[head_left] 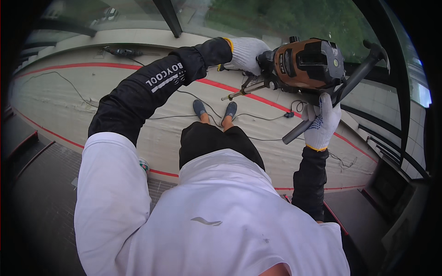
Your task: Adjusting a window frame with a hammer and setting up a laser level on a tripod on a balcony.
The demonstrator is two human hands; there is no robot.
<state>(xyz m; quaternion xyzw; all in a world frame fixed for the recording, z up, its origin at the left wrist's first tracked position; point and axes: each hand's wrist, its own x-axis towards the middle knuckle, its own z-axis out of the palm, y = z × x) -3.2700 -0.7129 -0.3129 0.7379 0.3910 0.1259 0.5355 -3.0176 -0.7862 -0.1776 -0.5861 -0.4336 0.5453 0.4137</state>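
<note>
My left hand [248,54], in a white knit glove with an orange cuff, is closed at the left end of a brown-and-black laser level [299,64]. The level lies tilted on its side in the air, with slim metal legs [246,90] below it. My right hand [323,120], in a similar glove with blue dots, is closed around a long dark bar [357,78], just under the level's body. The bar slants up to the right, ending in a cross-piece. Some fingers of both hands are hidden.
Pale sheeting [152,101] edged with red tape covers the floor around my feet. Thin cords cross it, with a black plug [289,114] at right. A corded power tool [122,51] lies far left. Glass panels [281,18] and dark frames stand ahead.
</note>
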